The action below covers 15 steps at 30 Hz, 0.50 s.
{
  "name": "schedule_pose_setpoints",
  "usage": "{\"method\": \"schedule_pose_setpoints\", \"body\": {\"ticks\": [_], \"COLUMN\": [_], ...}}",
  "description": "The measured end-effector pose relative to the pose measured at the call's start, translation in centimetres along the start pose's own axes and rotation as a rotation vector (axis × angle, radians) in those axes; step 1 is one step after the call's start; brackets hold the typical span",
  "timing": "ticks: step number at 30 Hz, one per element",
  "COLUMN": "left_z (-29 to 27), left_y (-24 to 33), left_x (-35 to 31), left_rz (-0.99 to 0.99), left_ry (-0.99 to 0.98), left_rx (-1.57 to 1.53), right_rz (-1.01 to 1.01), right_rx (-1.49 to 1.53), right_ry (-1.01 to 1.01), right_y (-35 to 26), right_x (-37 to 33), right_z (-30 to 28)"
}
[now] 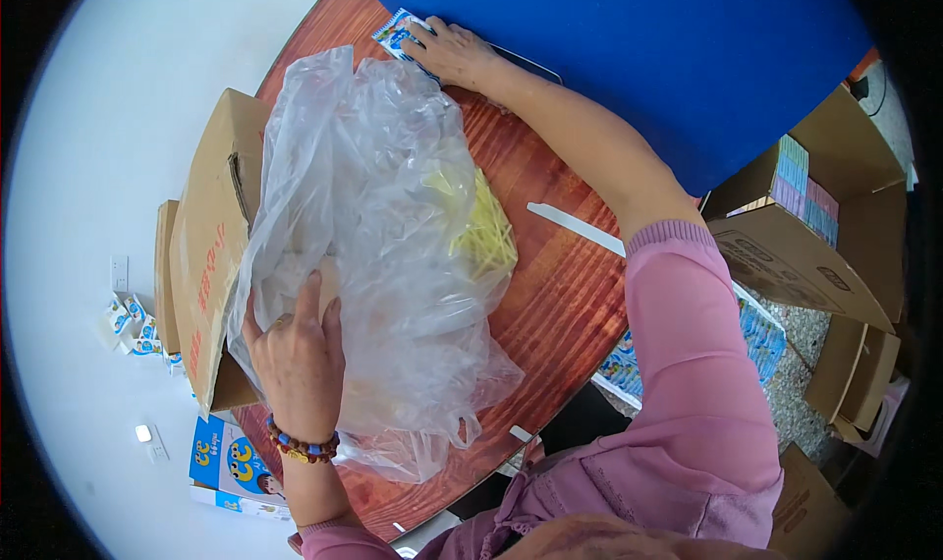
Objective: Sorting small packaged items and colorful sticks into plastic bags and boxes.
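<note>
A large clear plastic bag (373, 206) lies crumpled across the reddish wooden table (565, 309). Thin yellow strips (483, 228) show through its right side. My left hand (298, 359), with a beaded bracelet at the wrist, rests on the bag's left part with its fingers spread. Something pale shows beneath those fingertips, blurred by the plastic. At the table's far edge, my right hand (454, 54) has its fingers curled over a small blue-and-white packet (396, 31). A dark flat object with a light rim (527, 63) sits beside that wrist, partly hidden.
An open cardboard box (211, 255) stands against the bag's left side. A blue panel (629, 49) borders the table's far right. Another box (805, 255) holds stacked colourful packs. A white strip (575, 228) lies on the table. A printed carton (231, 467) stands at lower left.
</note>
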State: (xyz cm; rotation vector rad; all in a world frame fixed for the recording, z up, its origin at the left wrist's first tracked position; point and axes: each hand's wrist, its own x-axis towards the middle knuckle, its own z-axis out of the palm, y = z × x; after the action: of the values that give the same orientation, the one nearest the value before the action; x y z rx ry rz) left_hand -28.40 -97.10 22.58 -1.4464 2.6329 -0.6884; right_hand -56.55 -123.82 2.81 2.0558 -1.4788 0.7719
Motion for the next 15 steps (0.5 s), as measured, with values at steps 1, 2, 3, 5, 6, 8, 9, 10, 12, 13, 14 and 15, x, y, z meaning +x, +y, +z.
{"method": "schedule_pose_setpoints", "body": {"ticks": [1,2,3,5,6,8,9,10,12,13,14,15], "left_z": [0.0,0.0,0.0,-0.3,-0.6,-1.0,-1.1,-1.2,-1.7,-1.8,-1.9,-1.3], "left_y": [0.0,0.0,0.2,0.6,1.0,1.3,1.3,1.2,1.5,1.5,1.1,0.7], "left_x": [0.1,0.0,-0.1,0.1,0.3,0.3,0.2,0.0,-0.6,-1.1,-2.1,-3.1], "left_rz": [0.004,0.0,0.011,0.014,0.02,0.014,0.027,0.039,0.073,0.109,0.101,0.066], "left_ry": [0.01,0.006,0.023,0.043,0.061,0.085,0.098,0.11,0.206,0.297,0.302,0.453], "left_rx": [-0.021,-0.021,-0.054,-0.086,-0.137,-0.184,-0.229,-0.274,-0.321,-0.366,-0.361,-0.387], "right_rz": [0.03,0.058,0.054,0.085,0.077,0.173,0.161,0.258,0.358,0.406,0.45,0.447], "right_rx": [0.021,0.047,0.051,0.149,0.15,0.254,0.258,0.266,0.263,0.187,0.117,0.111], "right_ry": [-0.013,-0.032,-0.033,-0.099,-0.095,-0.147,-0.14,-0.161,-0.186,-0.184,-0.175,-0.176], "right_y": [0.0,-0.3,-0.3,0.1,-0.1,-1.0,-1.7,-2.5,-2.7,-3.0,-3.3,-3.0], "right_x": [0.1,0.0,0.0,0.5,0.6,0.9,1.6,2.4,2.9,3.0,3.3,3.1], "right_z": [0.1,0.1,0.0,-0.5,-0.7,-1.4,-1.8,-2.2,-2.1,-1.9,-1.8,-1.4]}}
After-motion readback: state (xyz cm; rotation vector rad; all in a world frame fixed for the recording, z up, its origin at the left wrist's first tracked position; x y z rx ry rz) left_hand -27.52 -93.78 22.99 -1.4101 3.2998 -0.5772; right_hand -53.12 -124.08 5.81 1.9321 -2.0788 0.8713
